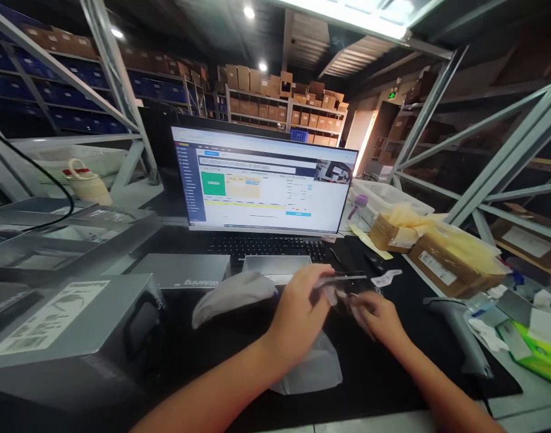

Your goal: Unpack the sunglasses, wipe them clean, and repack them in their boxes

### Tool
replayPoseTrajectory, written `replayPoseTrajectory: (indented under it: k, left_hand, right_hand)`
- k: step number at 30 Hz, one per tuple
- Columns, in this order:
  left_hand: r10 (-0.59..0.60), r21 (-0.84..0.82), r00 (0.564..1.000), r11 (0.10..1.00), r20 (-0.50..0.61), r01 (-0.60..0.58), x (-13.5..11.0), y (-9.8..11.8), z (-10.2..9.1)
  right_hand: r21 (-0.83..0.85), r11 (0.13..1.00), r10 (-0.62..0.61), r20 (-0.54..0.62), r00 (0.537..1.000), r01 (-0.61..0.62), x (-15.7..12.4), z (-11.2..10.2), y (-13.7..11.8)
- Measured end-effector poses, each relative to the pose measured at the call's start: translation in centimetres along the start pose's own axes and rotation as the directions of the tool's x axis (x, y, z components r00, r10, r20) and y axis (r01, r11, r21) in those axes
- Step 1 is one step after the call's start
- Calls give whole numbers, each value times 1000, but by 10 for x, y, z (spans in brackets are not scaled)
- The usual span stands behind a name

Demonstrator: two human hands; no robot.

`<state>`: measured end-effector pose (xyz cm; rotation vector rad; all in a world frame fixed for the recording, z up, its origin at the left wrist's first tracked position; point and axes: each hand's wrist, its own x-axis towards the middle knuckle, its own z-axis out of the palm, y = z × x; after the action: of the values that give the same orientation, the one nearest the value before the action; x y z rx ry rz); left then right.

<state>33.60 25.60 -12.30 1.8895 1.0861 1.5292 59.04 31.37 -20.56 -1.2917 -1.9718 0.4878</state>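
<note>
My left hand (300, 313) and my right hand (380, 317) are close together above the black desk mat, fingers pinched. Between them is a small thing, partly clear and partly dark, too blurred to name. Under my left wrist lies a translucent plastic bag (314, 367). A pale grey wrapped bundle (234, 296) rests to the left of that hand. Just behind it stands an open grey box (278, 263), its inside white. Beyond my right hand lies a white tag-like strip (386, 278).
A monitor (261, 186) stands behind a black keyboard (275, 245). Grey boxes (68, 337) are stacked at left. At right are a handheld scanner (460, 337), a mouse (373, 261), cardboard boxes (451, 264) and a green tissue pack (535, 355).
</note>
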Motion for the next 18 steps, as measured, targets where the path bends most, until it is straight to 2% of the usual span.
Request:
replayPoseTrajectory:
  k: [2, 3, 4, 6, 8, 9, 10, 11, 13, 16, 18]
  left_hand:
    - [35, 39, 999, 999, -19, -34, 0, 2, 0]
    - [44, 51, 999, 998, -22, -43, -1, 2, 1]
    - [45, 59, 999, 997, -24, -43, -1, 2, 2]
    - [36, 63, 999, 997, -21, -34, -4, 1, 5]
    - [24, 66, 1000, 998, -13, -23, -6, 1, 7]
    - [16, 68, 1000, 998, -8, -15, -8, 2, 7]
    - [2, 69, 1000, 998, 1, -2, -9, 3, 6]
    - [-16, 67, 1000, 998, 8, 15, -9, 5, 5]
    - [-60, 53, 998, 997, 13, 59, -9, 9, 1]
    - [-103, 10, 995, 995, -10, 103, -6, 13, -4]
    - [-109, -8, 993, 994, -33, 109, -4, 13, -5]
  right_hand:
    - [107, 993, 57, -54, 997, -51, -15, -11, -18]
    - [221, 971, 108, -87, 990, -86, -22, -15, -29]
    - [400, 908, 190, -122, 974, -127, -27, -17, -42]
    - [726, 671, 345, -128, 930, -150, -30, -15, -69]
    - [882, 438, 372, 1, 928, -177, -23, -11, -94]
    - [907, 361, 317, 100, 943, -218, -18, -8, -104]
    - [910, 325, 231, 186, 955, -256, -13, -7, -112]
    - [898, 339, 124, 252, 960, -280, -9, -6, -119]
    - [850, 481, -80, 286, 955, -214, -4, -5, -127]
    - [678, 729, -259, 145, 955, 95, 0, -3, -133]
    - [553, 794, -301, -5, 954, 253, 3, 2, -135]
